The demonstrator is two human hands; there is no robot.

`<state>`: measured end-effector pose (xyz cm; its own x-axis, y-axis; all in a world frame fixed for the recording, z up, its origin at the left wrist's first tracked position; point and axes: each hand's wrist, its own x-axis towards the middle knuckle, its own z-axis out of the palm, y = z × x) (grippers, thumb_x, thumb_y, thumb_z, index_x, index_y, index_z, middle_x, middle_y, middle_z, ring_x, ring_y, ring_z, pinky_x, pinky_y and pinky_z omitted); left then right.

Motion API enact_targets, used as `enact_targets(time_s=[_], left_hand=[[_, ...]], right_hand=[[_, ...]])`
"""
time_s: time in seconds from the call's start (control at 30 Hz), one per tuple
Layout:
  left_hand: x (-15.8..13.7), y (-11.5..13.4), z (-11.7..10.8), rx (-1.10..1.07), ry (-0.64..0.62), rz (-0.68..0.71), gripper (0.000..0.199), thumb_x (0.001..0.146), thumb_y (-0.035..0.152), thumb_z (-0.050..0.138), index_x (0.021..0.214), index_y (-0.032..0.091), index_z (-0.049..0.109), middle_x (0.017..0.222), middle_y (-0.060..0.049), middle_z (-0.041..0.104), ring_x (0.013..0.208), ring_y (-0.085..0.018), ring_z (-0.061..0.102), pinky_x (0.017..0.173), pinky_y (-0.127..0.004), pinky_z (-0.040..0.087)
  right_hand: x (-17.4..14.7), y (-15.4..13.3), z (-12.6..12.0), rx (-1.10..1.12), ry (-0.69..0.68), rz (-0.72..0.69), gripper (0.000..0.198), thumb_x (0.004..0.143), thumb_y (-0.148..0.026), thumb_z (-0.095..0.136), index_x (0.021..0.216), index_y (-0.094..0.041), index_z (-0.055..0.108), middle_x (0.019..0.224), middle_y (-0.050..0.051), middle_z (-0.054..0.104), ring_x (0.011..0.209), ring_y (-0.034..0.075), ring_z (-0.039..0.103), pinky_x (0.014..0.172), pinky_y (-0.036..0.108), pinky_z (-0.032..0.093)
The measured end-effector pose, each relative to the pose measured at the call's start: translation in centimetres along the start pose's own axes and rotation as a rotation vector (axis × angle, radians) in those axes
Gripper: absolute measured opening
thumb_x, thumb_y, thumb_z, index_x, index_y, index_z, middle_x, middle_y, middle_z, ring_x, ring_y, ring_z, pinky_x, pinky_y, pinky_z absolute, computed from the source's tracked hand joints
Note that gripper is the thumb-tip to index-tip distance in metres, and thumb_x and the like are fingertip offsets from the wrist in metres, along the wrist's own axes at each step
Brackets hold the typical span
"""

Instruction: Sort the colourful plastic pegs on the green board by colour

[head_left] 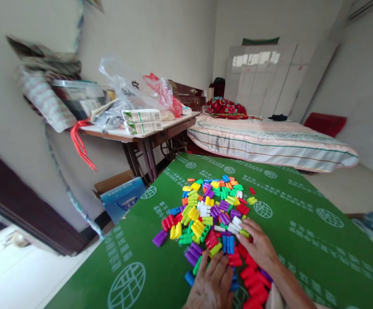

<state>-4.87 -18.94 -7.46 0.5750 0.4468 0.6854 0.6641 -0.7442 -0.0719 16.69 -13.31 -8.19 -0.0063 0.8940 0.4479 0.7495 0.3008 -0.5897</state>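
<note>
- Coloured blocks (198, 228), heaped ahead of and between my two hands' fingers; too many and too overlapped for me to count;
- Handling, as I judge it: light fingertip contact, each block lifted clear of its neighbours; a dragging palm could scatter the heap;
- Right hand (260, 245), one; thumb and fingertips at one lime block (245, 233), whether clamped I cannot tell;
- Left hand (210, 279), one; fingers slightly apart, over the near blocks;
- Far beyond the left fingers: two cartons (144, 128), one blue box (123, 197);
- Far beyond the right fingers: one bed (270, 139).
</note>
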Motion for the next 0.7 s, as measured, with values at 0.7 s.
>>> enact_targets(time_s=[0.7], left_hand=[[1.9, -0.8, -1.4, -0.112, -0.119, 0.028, 0.024, 0.082, 0.034, 0.057, 0.103, 0.022, 0.062, 0.111, -0.001, 0.067, 0.113, -0.016, 0.055, 0.116, -0.043, 0.023]], right_hand=[[1.8, -1.1, 0.0, -0.2, -0.016, -0.111, 0.037, 0.085, -0.037, 0.052, 0.115, -0.019, 0.065, 0.126, 0.013, 0.059, 0.118, 0.026, 0.053, 0.101, 0.043, 0.044]])
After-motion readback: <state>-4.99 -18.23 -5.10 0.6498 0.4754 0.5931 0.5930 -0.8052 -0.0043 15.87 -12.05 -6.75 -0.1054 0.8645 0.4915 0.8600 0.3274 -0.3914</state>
